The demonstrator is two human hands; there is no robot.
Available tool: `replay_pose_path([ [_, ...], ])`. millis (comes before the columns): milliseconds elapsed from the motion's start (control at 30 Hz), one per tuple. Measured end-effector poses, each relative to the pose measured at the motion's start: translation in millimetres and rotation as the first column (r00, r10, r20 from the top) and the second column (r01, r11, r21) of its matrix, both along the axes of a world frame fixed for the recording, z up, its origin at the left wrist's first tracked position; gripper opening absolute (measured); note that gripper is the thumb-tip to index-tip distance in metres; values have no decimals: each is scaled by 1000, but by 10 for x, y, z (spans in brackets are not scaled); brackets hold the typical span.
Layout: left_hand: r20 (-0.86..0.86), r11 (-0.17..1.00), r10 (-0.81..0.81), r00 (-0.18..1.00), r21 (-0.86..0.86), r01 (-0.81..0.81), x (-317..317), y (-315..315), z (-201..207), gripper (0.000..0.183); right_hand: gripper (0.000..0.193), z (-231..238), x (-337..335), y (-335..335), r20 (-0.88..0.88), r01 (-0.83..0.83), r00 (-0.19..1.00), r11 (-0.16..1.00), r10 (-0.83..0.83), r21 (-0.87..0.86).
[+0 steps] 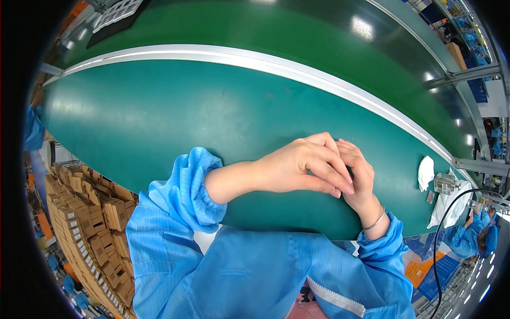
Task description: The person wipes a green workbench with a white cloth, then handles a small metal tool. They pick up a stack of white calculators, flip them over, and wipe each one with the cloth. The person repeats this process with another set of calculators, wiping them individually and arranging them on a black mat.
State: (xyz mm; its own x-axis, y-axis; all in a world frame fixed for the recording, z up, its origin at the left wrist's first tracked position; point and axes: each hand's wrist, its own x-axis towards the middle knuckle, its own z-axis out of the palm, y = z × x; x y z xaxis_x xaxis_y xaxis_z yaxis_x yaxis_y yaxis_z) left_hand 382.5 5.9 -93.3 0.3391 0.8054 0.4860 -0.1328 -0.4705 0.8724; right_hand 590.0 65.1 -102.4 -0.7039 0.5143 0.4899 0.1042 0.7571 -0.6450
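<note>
My left hand [313, 165] and my right hand [359, 173] meet above the green work table [159, 111], right of the middle. The left fingers bend down, with fingertips and thumb drawn close together against the right palm. Curled fingers on the right hand face the left one. A small dark patch shows between the hands; whether it is an object or shadow I cannot make out. Both forearms come out of blue sleeves, and a thin bracelet [375, 219] circles the right wrist.
At the right end lie white cloths [425, 173], a clear glass bottle [445, 184] and a black cable [436, 250]. Beyond a metal rail [255, 59] runs a green conveyor belt [239, 26], carrying a dark tray [114, 24]. Cardboard boxes [95, 228] are stacked left; a co-worker [467, 236] is at right.
</note>
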Motion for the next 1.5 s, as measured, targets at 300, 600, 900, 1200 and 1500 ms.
replay_pose_path([
  [300,-11,1000,7,1000,2,-7,-6,-2,-4,23,15,13,-31,-3,-20,4,1000,1000,-4,5],
  [600,154,978,4,988,-209,28,-49,11,1,20,12,90,47,-123,71,37,997,995,-31,-91],
  [900,182,969,13,983,-243,32,-58,8,-8,18,12,71,37,-112,50,19,999,998,-17,-57],
  [1200,196,926,23,980,-374,53,-119,30,-13,22,15,112,82,-197,-33,-113,991,669,131,-735],
  [1500,250,883,8,968,-456,110,-126,90,-5,32,36,172,139,-60,-396,-375,909,-161,129,-913],
])
